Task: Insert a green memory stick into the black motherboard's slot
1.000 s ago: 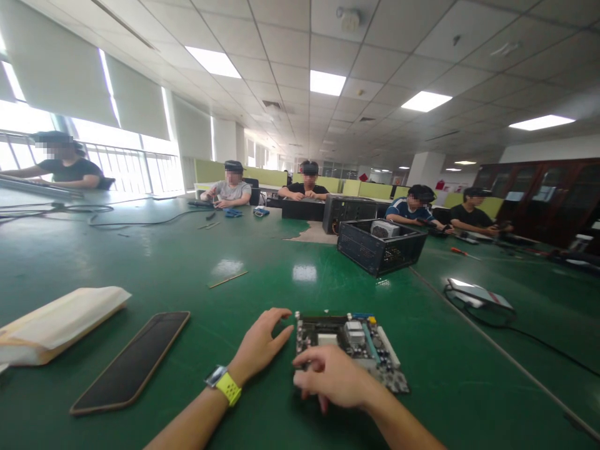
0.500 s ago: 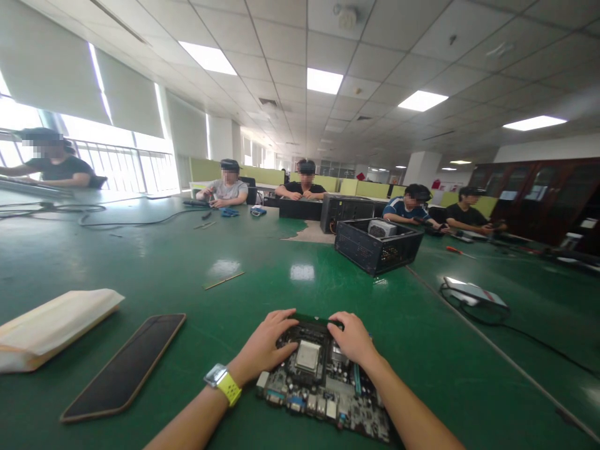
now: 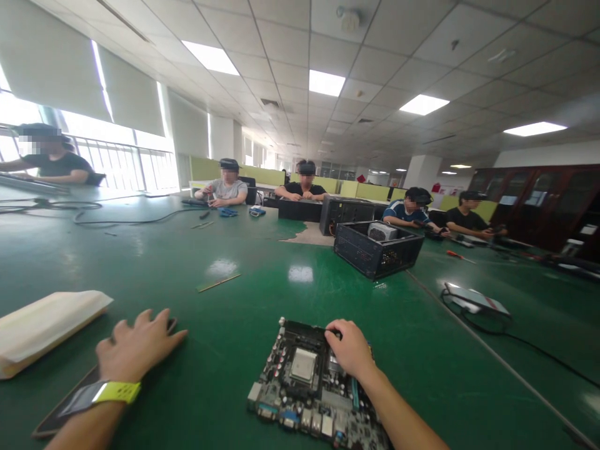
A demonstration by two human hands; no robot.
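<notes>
A motherboard (image 3: 325, 400) lies flat on the green table in front of me, with a pale square processor (image 3: 304, 365) near its middle. My right hand (image 3: 350, 347) is closed on the board's far right part, thumb and fingers bent at its far edge. To the left, my left hand (image 3: 135, 345) is spread over a dark smartphone (image 3: 57, 414) with a brown rim. Its fingers are apart. The hand and wrist cover much of the phone, so whether the fingers touch it I cannot tell. A watch with a yellow strap (image 3: 117, 392) is on that wrist.
A paper-wrapped packet (image 3: 51, 328) lies at the left edge. Farther off stands an open black computer case (image 3: 360, 250) holding a power supply (image 3: 382, 232). A cabled flat device (image 3: 475, 299) and a screwdriver (image 3: 462, 255) lie right. Several people sit around the table.
My left hand has left the motherboard and moved left over the phone. The right hand stays at the board, which appears slightly lower and farther left in view.
</notes>
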